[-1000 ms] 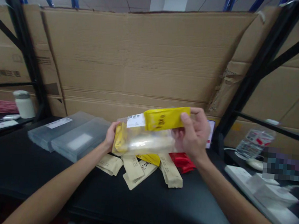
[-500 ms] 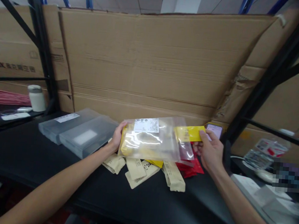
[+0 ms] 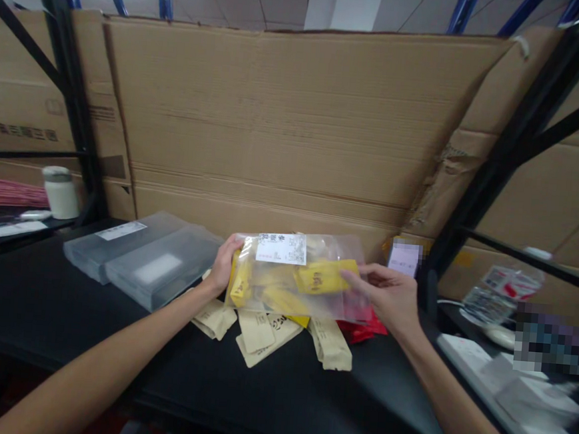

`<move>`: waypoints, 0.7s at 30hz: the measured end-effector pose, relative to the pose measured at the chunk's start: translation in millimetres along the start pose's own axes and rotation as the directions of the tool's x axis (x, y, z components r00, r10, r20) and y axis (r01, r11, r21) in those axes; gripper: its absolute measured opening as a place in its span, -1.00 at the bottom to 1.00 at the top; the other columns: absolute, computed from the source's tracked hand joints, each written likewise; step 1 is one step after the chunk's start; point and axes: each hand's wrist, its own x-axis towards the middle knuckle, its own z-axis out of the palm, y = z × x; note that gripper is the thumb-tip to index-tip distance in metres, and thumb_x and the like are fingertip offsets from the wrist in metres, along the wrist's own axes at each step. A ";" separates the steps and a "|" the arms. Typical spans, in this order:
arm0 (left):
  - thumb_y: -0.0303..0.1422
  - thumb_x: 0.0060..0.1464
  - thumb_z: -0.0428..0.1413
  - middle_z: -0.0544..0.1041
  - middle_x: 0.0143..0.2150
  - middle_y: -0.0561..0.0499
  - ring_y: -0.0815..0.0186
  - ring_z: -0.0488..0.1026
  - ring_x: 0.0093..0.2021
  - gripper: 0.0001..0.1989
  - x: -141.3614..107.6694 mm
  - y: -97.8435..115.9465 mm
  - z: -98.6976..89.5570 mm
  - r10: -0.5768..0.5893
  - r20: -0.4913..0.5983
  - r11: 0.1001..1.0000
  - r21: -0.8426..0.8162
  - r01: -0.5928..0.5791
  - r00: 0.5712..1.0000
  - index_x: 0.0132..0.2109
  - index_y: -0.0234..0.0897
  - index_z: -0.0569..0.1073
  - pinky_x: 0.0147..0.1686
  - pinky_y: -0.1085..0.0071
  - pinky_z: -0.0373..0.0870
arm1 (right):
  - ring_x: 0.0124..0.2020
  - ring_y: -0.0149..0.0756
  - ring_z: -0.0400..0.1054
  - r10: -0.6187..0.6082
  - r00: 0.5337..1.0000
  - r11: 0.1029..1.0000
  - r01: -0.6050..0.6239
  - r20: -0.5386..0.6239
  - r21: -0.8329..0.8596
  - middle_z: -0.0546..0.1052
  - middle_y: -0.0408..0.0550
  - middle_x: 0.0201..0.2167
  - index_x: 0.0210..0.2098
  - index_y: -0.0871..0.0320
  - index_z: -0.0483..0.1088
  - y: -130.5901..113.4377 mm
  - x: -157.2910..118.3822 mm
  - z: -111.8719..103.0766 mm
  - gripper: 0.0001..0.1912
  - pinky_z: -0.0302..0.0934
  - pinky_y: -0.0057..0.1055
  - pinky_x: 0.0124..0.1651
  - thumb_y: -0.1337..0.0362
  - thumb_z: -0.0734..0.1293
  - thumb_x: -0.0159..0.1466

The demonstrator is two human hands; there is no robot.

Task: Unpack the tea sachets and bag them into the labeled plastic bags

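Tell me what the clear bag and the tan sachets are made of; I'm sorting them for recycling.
The clear bag looks like thin, glossy plastic film: it is see-through, with bright creases and shine. The tan sachets look like matte kraft paper, with a dull, non-reflective surface and dark print; any inner lining cannot be seen.

Your clear plastic bag (image 3: 295, 277) shows yellow packets (image 3: 322, 276) under a white label (image 3: 281, 248), red wrappers (image 3: 363, 331) at right, kraft-tan sachets (image 3: 260, 335) near, on your black tabletop (image 3: 279, 403).
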 end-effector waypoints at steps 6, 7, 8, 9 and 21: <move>-0.14 0.17 0.12 0.50 -0.26 0.03 0.21 0.42 -0.21 -0.76 -2.1 2.2 2.4 0.060 0.063 0.998 0.008 -0.061 0.996 -0.29 -0.23 0.43 -0.13 0.35 0.35 | -0.40 -0.17 0.55 -0.023 0.990 0.992 0.040 0.141 -0.119 0.65 -0.03 -0.43 -0.54 0.13 0.59 0.4 -16.0 15.6 -0.75 0.52 -0.26 -0.29 0.13 0.63 0.04; -0.15 0.18 0.11 0.50 -0.25 0.02 0.21 0.42 -0.21 -0.76 -1.8 2.1 1.9 0.060 0.068 0.998 0.011 -0.061 0.996 -0.28 -0.23 0.44 -0.13 0.34 0.36 | -0.41 -0.18 0.54 -0.011 0.987 0.992 0.031 0.163 -0.119 0.64 -0.04 -0.44 -0.51 0.13 0.60 -0.9 -18.3 18.8 -0.76 0.50 -0.28 -0.31 0.13 0.62 0.06; -0.15 0.18 0.11 0.50 -0.25 0.02 0.21 0.42 -0.22 -0.76 -1.5 1.9 1.2 0.060 0.069 0.998 0.014 -0.061 0.996 -0.28 -0.23 0.44 -0.14 0.34 0.36 | -0.38 -0.18 0.54 0.001 0.980 0.994 0.021 0.199 -0.108 0.65 -0.05 -0.42 -0.47 0.12 0.61 -2.4 -19.9 21.4 -0.78 0.50 -0.29 -0.30 0.13 0.60 0.08; -0.15 0.19 0.11 0.49 -0.27 0.03 0.21 0.41 -0.24 -0.76 -1.3 1.7 0.5 0.060 0.069 0.998 0.019 -0.062 0.996 -0.28 -0.23 0.44 -0.15 0.34 0.36 | -0.33 -0.18 0.55 0.012 0.969 0.996 0.011 0.247 -0.093 0.66 -0.04 -0.37 -0.42 0.11 0.62 -3.8 -20.8 23.3 -0.80 0.50 -0.29 -0.26 0.12 0.58 0.12; -0.10 0.18 0.16 0.58 -0.14 -0.05 0.13 0.46 -0.12 -0.72 -13.8 13.6 11.8 0.040 0.183 0.997 0.060 -0.052 0.982 -0.20 -0.24 0.55 -0.07 0.32 0.37 | -0.48 -0.39 0.20 0.062 0.750 0.948 0.162 0.659 -0.273 0.37 -0.20 -0.53 -0.50 0.12 0.34 -12.7 -35.0 40.5 -0.80 0.07 -0.43 -0.44 0.33 0.32 0.27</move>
